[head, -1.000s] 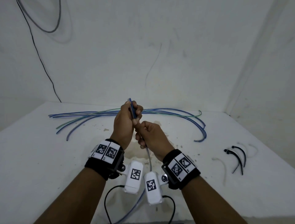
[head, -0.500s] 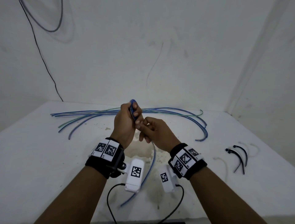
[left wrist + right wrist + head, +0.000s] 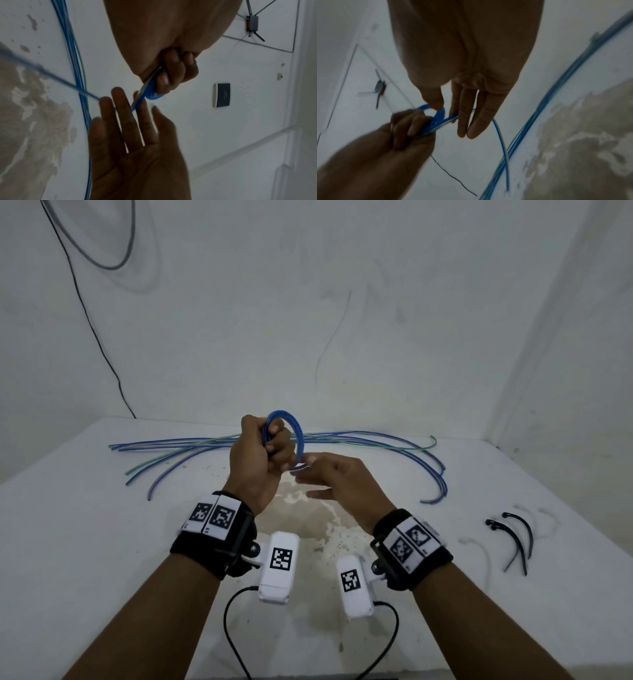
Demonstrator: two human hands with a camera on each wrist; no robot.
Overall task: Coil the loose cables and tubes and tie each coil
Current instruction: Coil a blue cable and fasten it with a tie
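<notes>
Above the table [image 3: 85,525], left hand [image 3: 257,460] grips blue coil [image 3: 291,428]; right hand [image 3: 339,484] fingers straight.
Only the head view shows two black ties [image 3: 513,542].

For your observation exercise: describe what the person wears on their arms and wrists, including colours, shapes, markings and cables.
Both forearms are bare, with no sleeves. Each wrist carries a black band topped by white tags with square black-and-white codes. A white rounded camera box with one such code hangs from each band, and a thin black cable runs from each box.

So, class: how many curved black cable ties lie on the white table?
2, both at the table's right side: the nearer curved black cable tie, and the farther curved black cable tie beside it. Pale ties nearby are uncounted.
</notes>
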